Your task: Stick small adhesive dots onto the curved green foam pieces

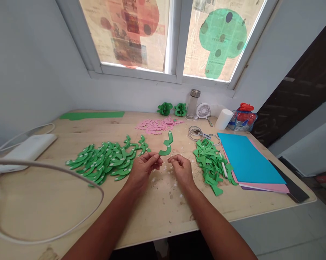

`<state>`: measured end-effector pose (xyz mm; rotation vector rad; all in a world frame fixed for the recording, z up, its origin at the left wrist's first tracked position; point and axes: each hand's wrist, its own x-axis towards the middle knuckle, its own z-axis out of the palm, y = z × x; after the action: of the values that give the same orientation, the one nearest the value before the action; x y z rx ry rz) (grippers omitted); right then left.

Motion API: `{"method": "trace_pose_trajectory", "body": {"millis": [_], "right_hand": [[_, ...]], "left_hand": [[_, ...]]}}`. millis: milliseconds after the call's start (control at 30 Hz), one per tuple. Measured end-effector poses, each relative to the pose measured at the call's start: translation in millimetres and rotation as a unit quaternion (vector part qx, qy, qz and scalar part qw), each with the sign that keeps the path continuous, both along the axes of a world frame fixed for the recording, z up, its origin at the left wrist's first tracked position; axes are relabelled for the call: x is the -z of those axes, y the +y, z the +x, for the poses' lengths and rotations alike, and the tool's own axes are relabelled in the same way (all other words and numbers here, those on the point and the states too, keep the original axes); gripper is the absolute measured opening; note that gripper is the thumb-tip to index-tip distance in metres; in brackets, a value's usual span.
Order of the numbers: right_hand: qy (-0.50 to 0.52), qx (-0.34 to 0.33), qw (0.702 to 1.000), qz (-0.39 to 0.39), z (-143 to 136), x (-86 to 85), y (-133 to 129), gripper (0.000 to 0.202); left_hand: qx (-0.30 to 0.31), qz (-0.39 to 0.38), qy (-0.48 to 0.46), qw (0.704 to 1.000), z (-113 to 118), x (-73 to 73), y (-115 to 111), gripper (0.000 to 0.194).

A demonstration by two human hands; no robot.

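Pinching a green cutout (167, 142), the left hand (146, 166) sits near the curled right hand (181, 169) (grip indeterminable), between cutout pile (106, 160) and scrap pile (209, 162), well inside the front edge of the tabletop (149, 224).

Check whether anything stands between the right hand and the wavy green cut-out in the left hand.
Nothing visible stands between the right hand and the wavy green cut-out in the left hand. Only a gap separates them; small white scraps lie below on the table.

Looking matt and smooth on the wavy green foam-like strip (167, 142); showing grain on the pale wooden table (157, 213); shining metallic on the silver bottle cap (195, 93).
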<state>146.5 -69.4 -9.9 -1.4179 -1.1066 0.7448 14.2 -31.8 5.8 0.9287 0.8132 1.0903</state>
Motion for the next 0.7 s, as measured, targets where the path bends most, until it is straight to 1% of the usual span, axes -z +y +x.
{"method": "trace_pose_trajectory", "body": {"millis": [133,267,367,500,600,700], "right_hand": [[0.028,0.022,0.999,0.016,-2.1,-1.6,-0.3,0.017],[0.118,0.011,0.991,0.056,-2.9,-3.5,0.7,0.019],[0.161,0.012,0.986,0.052,-1.9,-4.3,1.8,0.017],[0.194,0.024,0.98,0.033,-0.8,-4.9,2.2,0.013],[0.209,0.004,0.977,0.029,-1.6,-5.5,1.4,0.012],[0.205,-0.03,0.978,0.021,-3.2,-5.3,0.3,0.012]], "left_hand": [[0.024,0.02,0.016,0.999,1.3,0.9,-0.5,0.022],[0.032,0.03,0.031,0.999,2.9,2.5,-0.7,0.023],[0.04,0.026,0.045,0.998,3.8,2.4,-1.8,0.024],[0.062,0.006,0.052,0.997,4.0,1.4,-3.1,0.024],[0.04,-0.001,0.052,0.998,2.7,1.3,-1.7,0.025],[0.007,0.007,0.044,0.999,0.4,1.6,1.4,0.031]]}}
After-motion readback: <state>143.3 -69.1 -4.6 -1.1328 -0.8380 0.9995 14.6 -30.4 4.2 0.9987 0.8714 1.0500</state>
